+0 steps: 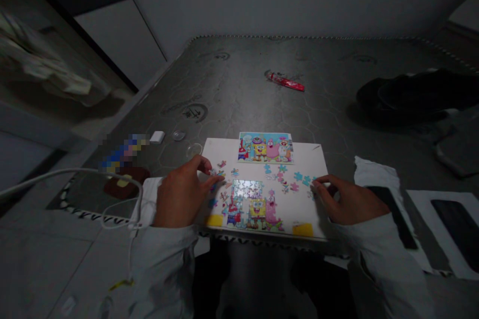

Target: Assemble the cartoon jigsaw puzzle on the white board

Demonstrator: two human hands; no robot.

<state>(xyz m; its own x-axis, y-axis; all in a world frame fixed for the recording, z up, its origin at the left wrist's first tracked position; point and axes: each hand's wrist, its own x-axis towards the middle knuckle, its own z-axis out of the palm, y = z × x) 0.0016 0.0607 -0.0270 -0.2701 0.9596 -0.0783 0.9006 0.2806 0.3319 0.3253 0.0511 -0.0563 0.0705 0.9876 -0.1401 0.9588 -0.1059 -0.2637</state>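
A white board point(307, 157) lies on a grey patterned mattress point(243, 89). On it sit a colourful cartoon reference picture point(265, 147) and a partly assembled jigsaw point(251, 205), with several loose pieces point(284, 175) scattered between them. My left hand point(183, 192) rests at the board's left side, its fingertips pinched on a small puzzle piece point(217, 173). My right hand point(348, 200) lies at the board's right edge, fingers curled with the tips on a loose blue piece point(311, 180).
A red wrapper point(286, 81) lies further back on the mattress. Dark clothing point(415, 92) is heaped at the right. White sheets with dark rectangles point(445, 219) lie at the right. A white cable point(75, 174), a small white box point(157, 136) and a dark red object point(125, 184) are at the left.
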